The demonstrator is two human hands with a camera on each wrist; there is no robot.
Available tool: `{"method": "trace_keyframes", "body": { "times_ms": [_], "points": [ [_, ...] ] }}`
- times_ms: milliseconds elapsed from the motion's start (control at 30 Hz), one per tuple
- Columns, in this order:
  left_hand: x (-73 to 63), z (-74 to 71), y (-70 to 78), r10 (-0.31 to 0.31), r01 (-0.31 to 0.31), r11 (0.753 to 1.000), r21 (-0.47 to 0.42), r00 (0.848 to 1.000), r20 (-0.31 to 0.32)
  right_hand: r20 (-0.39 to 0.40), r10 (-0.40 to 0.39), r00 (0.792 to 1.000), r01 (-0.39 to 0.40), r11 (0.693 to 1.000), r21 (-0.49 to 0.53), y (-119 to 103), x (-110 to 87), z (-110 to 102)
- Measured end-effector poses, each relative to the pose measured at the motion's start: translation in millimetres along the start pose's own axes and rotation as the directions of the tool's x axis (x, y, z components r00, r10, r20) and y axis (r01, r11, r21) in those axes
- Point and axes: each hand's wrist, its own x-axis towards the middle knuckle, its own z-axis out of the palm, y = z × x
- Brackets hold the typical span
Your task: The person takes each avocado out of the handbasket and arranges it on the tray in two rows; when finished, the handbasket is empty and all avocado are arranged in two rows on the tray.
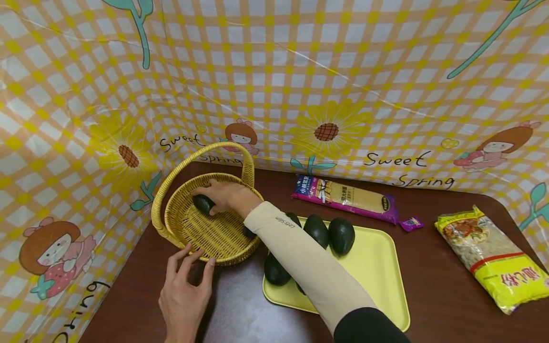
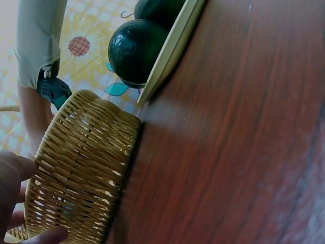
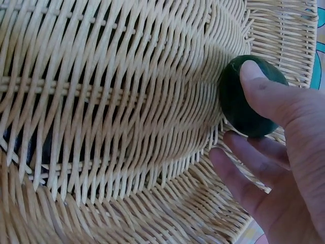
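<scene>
Inside the yellow wicker basket [image 1: 214, 243], my right hand [image 1: 227, 195] holds a dark green avocado [image 1: 203, 205] near the left wall. The right wrist view shows the thumb across the avocado [image 3: 244, 114] and the fingers below it, against the weave. A second avocado [image 1: 249, 232] lies in the basket, partly hidden by the right wrist. My left hand [image 1: 186, 286] grips the near rim lightly. In the left wrist view, some of its fingers reach over the rim and one lies along the outer wall [image 2: 84, 162].
Right of the basket, a yellow tray [image 1: 377, 267] bears several avocados [image 1: 341, 237], some behind my right forearm. A noodle pack [image 1: 347, 197] and a small purple packet [image 1: 411, 224] lie behind it. At the right is a yellow food bag [image 1: 493, 257]. Patterned cloth hangs around the table.
</scene>
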Motion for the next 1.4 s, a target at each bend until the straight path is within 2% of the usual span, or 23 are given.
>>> {"method": "trace_keyframes", "body": {
  "times_ms": [633, 1400],
  "points": [
    [-0.4, -1.1, 2.0, -0.014, 0.014, 1.000, -0.012, 1.000, -0.004, 0.021, 0.037, 0.999, -0.035, 0.996, -0.078, -6.6, 3.6, 1.2],
    [-1.1, -0.6, 3.0, -0.018, 0.018, 1.000, -0.007, 1.000, -0.001, -0.047, 0.007, 0.999, -0.015, 0.985, -0.172, -6.1, -5.5, 4.2]
  ]
}}
